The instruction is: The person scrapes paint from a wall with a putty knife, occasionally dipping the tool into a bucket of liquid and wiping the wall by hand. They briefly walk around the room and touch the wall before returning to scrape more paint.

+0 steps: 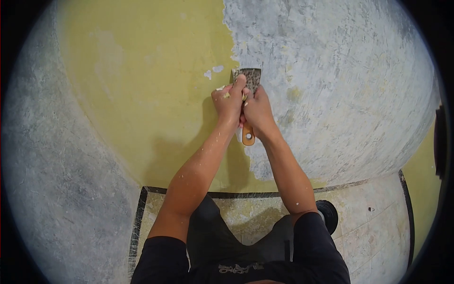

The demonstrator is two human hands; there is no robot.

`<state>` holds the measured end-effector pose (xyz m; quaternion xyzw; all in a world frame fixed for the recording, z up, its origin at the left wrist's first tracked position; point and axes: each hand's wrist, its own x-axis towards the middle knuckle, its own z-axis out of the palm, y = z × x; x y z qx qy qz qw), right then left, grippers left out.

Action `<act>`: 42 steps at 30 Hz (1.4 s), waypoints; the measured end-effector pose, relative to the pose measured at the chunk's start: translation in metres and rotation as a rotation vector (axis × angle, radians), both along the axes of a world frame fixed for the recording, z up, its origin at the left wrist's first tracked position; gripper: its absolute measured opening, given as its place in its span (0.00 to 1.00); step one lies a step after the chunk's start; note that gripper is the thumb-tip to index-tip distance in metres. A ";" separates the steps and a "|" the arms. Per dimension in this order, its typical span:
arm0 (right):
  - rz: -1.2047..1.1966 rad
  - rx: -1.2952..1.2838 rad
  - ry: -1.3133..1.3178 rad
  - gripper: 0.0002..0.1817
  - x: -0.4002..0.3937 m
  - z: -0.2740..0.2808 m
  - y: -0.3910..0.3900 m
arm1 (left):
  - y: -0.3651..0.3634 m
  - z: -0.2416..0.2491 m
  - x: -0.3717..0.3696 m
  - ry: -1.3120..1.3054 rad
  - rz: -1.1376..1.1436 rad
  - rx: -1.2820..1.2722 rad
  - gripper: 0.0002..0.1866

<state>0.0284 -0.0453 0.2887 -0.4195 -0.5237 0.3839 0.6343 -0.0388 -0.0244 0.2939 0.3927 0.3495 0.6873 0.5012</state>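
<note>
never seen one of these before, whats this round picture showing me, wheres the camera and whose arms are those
There is no machine here, just a person working with bare hands. The single picture comes from a camera worn on their head, looking forward and down, so the arms reach up from the bottom. The left hand and right hand both grip a scraper, its wide blade pointing up at the wall and its orange-brown handle showing below. Yellow paint covers the wall to the left of the blade; mostly grey, patchy surface shows to the right. Pale flecks dot the arms, and yellowish specks lie on the floor below.
</note>
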 end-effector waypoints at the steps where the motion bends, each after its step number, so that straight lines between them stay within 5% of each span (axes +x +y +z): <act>1: 0.016 -0.009 0.014 0.07 0.000 0.010 -0.003 | 0.001 0.007 -0.001 -0.007 -0.024 -0.024 0.21; 8: -0.013 -0.001 -0.033 0.07 0.002 -0.004 -0.002 | 0.004 -0.009 0.004 -0.007 0.079 0.053 0.23; 20: 0.103 -0.008 -0.032 0.06 0.004 0.014 -0.009 | -0.006 0.006 -0.006 0.035 -0.161 -0.051 0.23; 22: 0.015 0.043 -0.081 0.05 0.005 -0.009 0.000 | 0.013 -0.019 0.007 -0.043 0.059 0.083 0.22; 29: 0.068 0.018 -0.040 0.06 0.003 0.006 -0.005 | 0.004 0.004 -0.002 0.015 -0.076 -0.046 0.22; 32: 0.059 -0.005 -0.020 0.06 0.001 0.002 0.000 | 0.012 -0.011 0.008 -0.099 0.184 -0.023 0.21; 34: 0.052 0.003 -0.029 0.06 0.003 0.009 0.003 | 0.005 0.009 -0.004 -0.058 -0.050 -0.022 0.21; 42: 0.000 0.051 -0.064 0.06 -0.007 0.020 0.008 | 0.011 0.016 -0.010 -0.021 -0.023 0.042 0.21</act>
